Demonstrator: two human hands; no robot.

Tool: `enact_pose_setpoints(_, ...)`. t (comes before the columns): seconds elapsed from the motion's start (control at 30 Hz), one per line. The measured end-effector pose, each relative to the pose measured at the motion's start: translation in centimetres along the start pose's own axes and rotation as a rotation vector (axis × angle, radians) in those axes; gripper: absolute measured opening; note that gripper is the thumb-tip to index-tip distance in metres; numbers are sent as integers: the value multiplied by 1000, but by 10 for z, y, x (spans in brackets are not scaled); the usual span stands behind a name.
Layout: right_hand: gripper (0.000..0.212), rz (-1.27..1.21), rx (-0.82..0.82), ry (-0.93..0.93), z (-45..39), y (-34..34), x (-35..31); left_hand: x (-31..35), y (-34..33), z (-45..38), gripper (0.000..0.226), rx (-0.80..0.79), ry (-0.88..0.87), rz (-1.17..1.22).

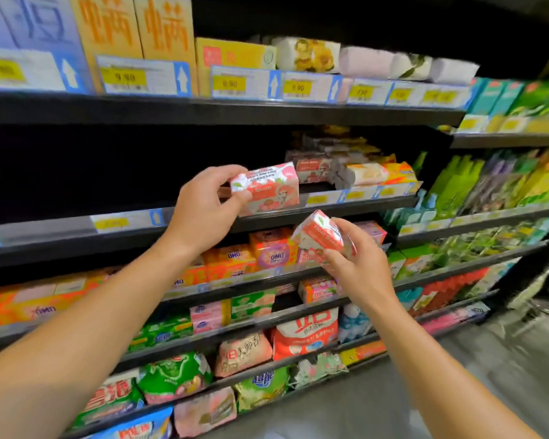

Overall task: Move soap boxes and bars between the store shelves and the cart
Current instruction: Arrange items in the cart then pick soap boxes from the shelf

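Two pink-and-white soap boxes are held in front of the store shelves. The upper soap box [267,188] lies roughly level, its long face toward the camera, at the front edge of the second shelf [61,229], beside the stocked boxes of the same pattern [314,167] further right on that shelf. The left hand [203,210] pinches this box at its left end: thumb under the lower corner, fingers over the top edge. The grip is closed on the box.

The lower soap box [322,237] is tilted, one corner pointing up and left, and sits below and right of the first, apart from it. The right hand [355,264] wraps it from the right side and beneath, with fingers curled around its far end. This grip is likewise closed on its box.

Both forearms extend from the lower corners of the view toward the shelving.

The second shelf is dark and unstocked along its left portion. The top shelf [235,110] carries tall orange cartons [133,30] and yellow price tags [124,78]. Below the hands, orange detergent packs [267,253] fill a shelf, and lower rows hold bagged washing powder [305,337]. A neighbouring shelving unit [504,141] on the right holds green packages, blurred.
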State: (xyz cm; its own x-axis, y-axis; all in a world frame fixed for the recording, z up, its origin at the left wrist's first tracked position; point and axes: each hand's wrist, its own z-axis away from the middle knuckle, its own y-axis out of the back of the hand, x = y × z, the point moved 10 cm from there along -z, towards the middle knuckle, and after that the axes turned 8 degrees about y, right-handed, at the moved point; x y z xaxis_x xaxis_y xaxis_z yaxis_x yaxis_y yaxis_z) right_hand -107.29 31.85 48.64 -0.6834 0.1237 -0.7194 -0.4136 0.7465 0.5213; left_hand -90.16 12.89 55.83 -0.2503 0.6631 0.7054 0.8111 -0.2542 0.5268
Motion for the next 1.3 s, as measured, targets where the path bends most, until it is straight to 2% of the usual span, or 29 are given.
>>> enact_pose_setpoints(0.17,49,-26,-80,44,-48,12,49,19,-37,-43,33,51,51,5)
enact_pose_setpoints(0.3,51,-61,-143,91,-74,19,75,28,-70,-72,36,78,88,-106)
enact_pose_setpoints(0.4,52,-56,-210,112,-86,20,93,22,-100,-92,40,25,154,-184)
enact_pose_setpoints(0.53,53,-94,-279,141,-94,17,109,2,-128,-109,45,-102,286,-409)
enact_pose_setpoints(0.63,54,-124,-325,142,-98,9,117,-8,-135,-110,46,-122,324,-483)
enact_pose_setpoints(0.9,54,-164,-380,183,-104,-7,125,-5,-138,-115,39,-19,276,-602)
enact_pose_setpoints(1.3,53,-213,-418,218,-111,-7,135,19,-178,-132,38,-50,187,-647)
